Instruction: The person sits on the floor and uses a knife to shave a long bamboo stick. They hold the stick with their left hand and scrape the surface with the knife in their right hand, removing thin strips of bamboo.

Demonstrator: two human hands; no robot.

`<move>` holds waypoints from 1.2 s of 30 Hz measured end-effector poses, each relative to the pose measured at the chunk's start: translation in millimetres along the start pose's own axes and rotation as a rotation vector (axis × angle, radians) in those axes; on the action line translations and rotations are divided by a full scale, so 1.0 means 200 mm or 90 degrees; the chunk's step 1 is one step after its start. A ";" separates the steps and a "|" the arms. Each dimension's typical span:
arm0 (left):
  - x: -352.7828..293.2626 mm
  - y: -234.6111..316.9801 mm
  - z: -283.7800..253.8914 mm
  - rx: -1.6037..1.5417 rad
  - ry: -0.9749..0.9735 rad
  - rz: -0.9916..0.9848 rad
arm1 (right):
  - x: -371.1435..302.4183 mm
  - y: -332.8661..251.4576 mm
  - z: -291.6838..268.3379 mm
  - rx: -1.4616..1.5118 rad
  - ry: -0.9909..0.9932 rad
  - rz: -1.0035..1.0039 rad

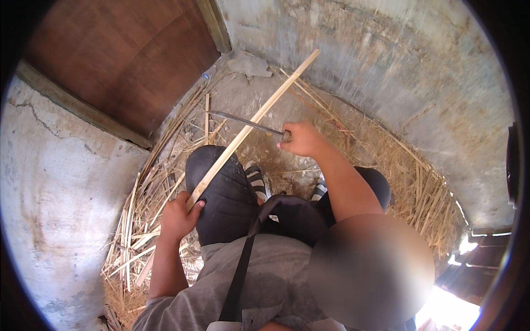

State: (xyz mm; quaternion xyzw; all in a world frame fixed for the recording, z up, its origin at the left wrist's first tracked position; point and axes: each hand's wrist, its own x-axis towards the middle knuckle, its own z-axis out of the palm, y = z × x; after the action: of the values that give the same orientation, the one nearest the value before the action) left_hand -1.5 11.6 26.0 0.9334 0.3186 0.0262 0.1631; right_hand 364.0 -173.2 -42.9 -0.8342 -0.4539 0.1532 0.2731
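A long, pale bamboo strip [265,108] slants from my left thigh up toward the far wall. Its near end is wrapped in the fingers of my left hand [181,215], beside my left knee. My right hand [302,139] is closed round the short handle of a knife [248,123]. The long, narrow, dark blade points left and meets the strip past its middle, over the ground between my knees. Whether the edge bites into the strip cannot be made out.
Split strips [132,237] and thin shavings [419,204] lie heaped along both sides. A stained wall [375,55] stands ahead and to the right, another wall [55,176] to the left. A brown wooden panel [127,60] fills the far left. My sandalled feet [256,179] rest on the dirt floor.
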 end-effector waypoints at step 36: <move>-0.06 -0.15 0.04 -0.077 -0.151 -0.050 | -0.08 -0.21 -0.06 -0.076 -0.176 -0.084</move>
State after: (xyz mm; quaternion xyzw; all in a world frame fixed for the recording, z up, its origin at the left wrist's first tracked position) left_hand -27.4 24.7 9.8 0.9050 0.3315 -0.0713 0.2567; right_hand 334.3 -171.8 -8.5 -0.7885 -0.5491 0.2210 0.1673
